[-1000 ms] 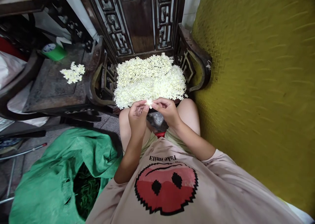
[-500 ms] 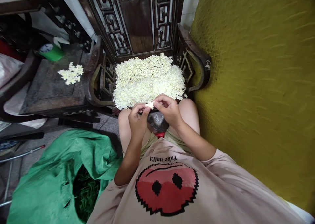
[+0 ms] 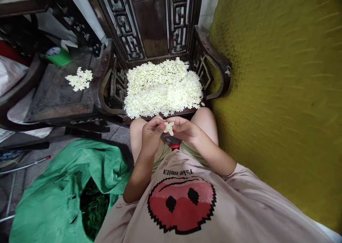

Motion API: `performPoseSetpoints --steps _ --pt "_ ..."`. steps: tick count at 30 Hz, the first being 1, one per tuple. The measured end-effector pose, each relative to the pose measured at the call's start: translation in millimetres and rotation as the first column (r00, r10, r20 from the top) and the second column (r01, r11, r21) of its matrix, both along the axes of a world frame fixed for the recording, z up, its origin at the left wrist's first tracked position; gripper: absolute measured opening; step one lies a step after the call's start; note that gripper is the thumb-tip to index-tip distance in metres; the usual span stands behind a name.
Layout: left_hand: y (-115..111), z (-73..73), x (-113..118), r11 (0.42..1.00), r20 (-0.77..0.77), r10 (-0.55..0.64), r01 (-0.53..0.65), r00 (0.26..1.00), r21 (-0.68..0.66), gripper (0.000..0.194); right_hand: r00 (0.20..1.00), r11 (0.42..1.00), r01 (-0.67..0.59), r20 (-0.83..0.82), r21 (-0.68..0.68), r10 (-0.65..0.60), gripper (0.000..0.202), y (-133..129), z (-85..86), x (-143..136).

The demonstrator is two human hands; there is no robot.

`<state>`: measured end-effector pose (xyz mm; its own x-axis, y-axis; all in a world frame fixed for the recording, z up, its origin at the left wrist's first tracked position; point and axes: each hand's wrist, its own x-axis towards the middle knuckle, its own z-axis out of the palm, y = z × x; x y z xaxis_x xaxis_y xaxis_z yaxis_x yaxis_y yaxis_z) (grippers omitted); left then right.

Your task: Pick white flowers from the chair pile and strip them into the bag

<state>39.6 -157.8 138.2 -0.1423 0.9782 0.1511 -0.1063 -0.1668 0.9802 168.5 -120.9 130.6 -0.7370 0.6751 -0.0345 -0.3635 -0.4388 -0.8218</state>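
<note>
One white flower (image 3: 169, 128) sits between left hand (image 3: 151, 132) and right hand (image 3: 188, 130); both hands pinch it

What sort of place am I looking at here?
Probably a room in a home, though I can't be certain: there's a carved wooden armchair with white blossoms spread on its seat, a second wooden chair alongside, and a tiled floor.

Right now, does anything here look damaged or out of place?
The green bag at lower left has small dark slits that look like tears. The dark armrest on the right has a pale patch, perhaps chipped. A small flower cluster lies apart from the big flower pile, though that may be deliberate.
</note>
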Motion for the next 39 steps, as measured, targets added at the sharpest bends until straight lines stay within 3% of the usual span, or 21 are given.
performPoseSetpoints --steps 4,7,11,18,24,27,29,31,33,35,39 --pt "3 -9.6 0 0.992 -0.044 0.097 -0.100 0.994 -0.077 0.043 0.960 0.969 0.236 0.134 0.077 -0.244 0.047 3 -9.3 -3" --pt "3 -20.7 4 0.971 -0.028 0.197 -0.199 0.980 -0.133 0.037 0.854 0.880 0.426 0.228 0.210 -0.468 0.043 7 -14.5 -1" --pt "3 -30.9 9 0.965 0.094 0.181 -0.159 0.979 -0.209 0.036 0.742 0.775 0.476 0.284 0.415 -0.608 0.032 8 -16.4 3" --pt "4 -36.5 8 0.957 0.358 0.011 0.093 0.934 -0.274 0.043 0.756 0.764 0.458 0.254 0.455 -0.604 0.027 7 -16.0 5" --pt "0 -32.6 14 0.959 0.402 0.007 0.108 0.916 -0.264 0.047 0.862 0.878 0.420 0.200 0.231 -0.466 0.037 0 -14.2 4" --pt "-1 -32.2 18 0.957 0.414 -0.007 0.126 0.910 -0.261 0.050 0.893 0.907 0.390 0.177 0.155 -0.414 0.036 -2 -14.8 4" --pt "1 -34.3 19 0.955 0.386 0.041 0.078 0.922 -0.288 0.049 0.884 0.906 0.398 0.203 0.144 -0.420 0.034 -1 -18.9 5" --pt "3 -38.0 18 0.943 0.329 0.132 -0.016 0.935 -0.333 0.045 0.816 0.854 0.480 0.255 0.201 -0.519 0.031 1 -25.7 6" --pt "4 -42.5 16 0.921 0.267 0.218 -0.107 0.939 -0.375 0.039 0.687 0.749 0.572 0.304 0.335 -0.660 0.028 0 -32.5 7" --pt "5 -46.3 14 0.904 0.224 0.252 -0.147 0.942 -0.401 0.036 0.589 0.660 0.573 0.314 0.486 -0.744 0.024 -4 -36.8 8" --pt "2 -47.7 14 0.907 0.196 0.211 -0.117 0.958 -0.404 0.031 0.578 0.605 0.478 0.291 0.636 -0.762 0.020 -14 -36.2 10"
